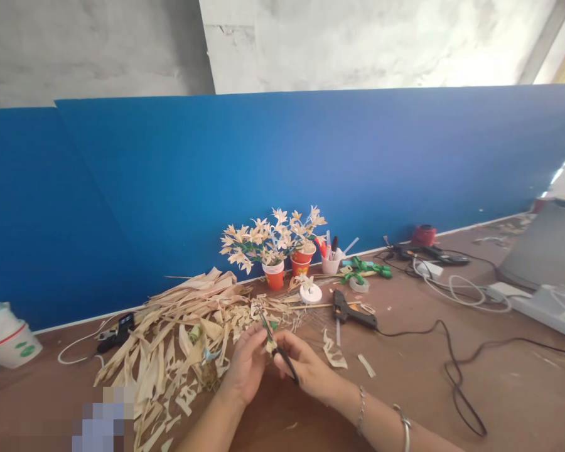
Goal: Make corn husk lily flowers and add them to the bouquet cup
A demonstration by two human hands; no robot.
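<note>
Over the table's near middle, my left hand point(246, 363) is closed with thumb and fingers pinching a small pale husk piece point(270, 346). A bit of green shows beside it; whether it belongs to that piece I cannot tell. My right hand point(306, 365) grips a pair of scissors point(289, 364) by the black handles. The blades point up and away, close to the left fingertips, and partly cover the husk piece. Just beyond both hands lie small husk scraps point(238, 317). A heap of long dried husks point(155, 345) spreads to the left.
Pale husk flowers point(249, 240) stand in red paper cups point(274, 277) against the blue partition point(193, 169). A black glue gun point(351, 312) lies right, its cord trailing. Farther right are green tape point(381, 270), cables and a power strip point(546, 307). A paper bucket point(12, 344) stands left.
</note>
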